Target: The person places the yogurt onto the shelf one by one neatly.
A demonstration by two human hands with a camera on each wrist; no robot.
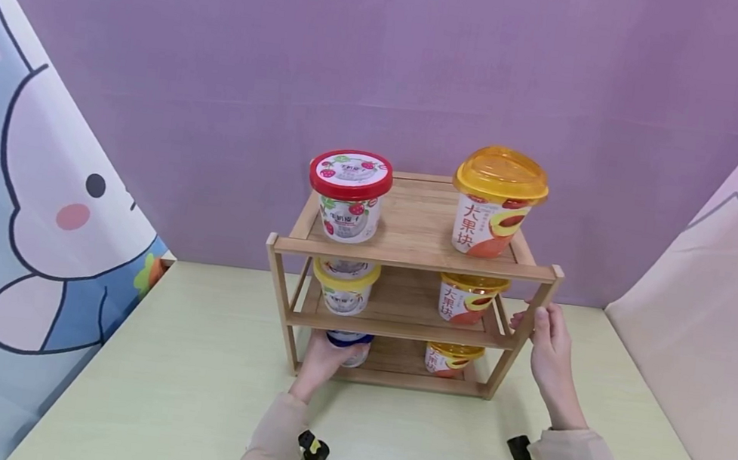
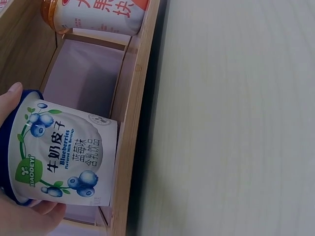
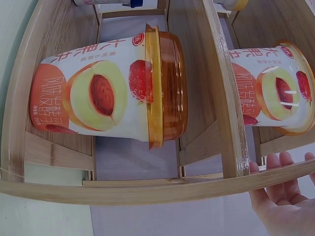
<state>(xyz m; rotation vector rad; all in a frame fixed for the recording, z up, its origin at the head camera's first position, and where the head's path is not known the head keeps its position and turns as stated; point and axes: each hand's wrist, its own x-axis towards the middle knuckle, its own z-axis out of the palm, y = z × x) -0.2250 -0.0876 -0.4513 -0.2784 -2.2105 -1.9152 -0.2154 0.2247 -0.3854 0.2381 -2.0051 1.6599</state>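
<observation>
On the bottom shelf of a wooden three-tier rack [image 1: 400, 258], my left hand [image 1: 320, 361] grips a blueberry milk drink cup [image 2: 61, 152]. In the left wrist view the thumb and fingers are around its blue lid [image 2: 11, 147], and the cup's base is at the shelf's front rail. My right hand [image 1: 552, 349] holds the rack's right front post [image 1: 521, 338] at about middle-shelf height. In the right wrist view its fingers [image 3: 283, 189] wrap behind that post, beside a fruit yogurt cup [image 3: 270, 88].
A strawberry cup with a red lid [image 1: 348, 196] and a fruit yogurt cup with an orange lid [image 1: 498, 203] stand on top. A yellow-lidded cup [image 1: 345, 288] sits on the middle shelf. Another fruit yogurt cup [image 1: 452, 361] stands bottom right. Behind the table [image 1: 153, 387] hangs a purple cloth [image 1: 388, 58].
</observation>
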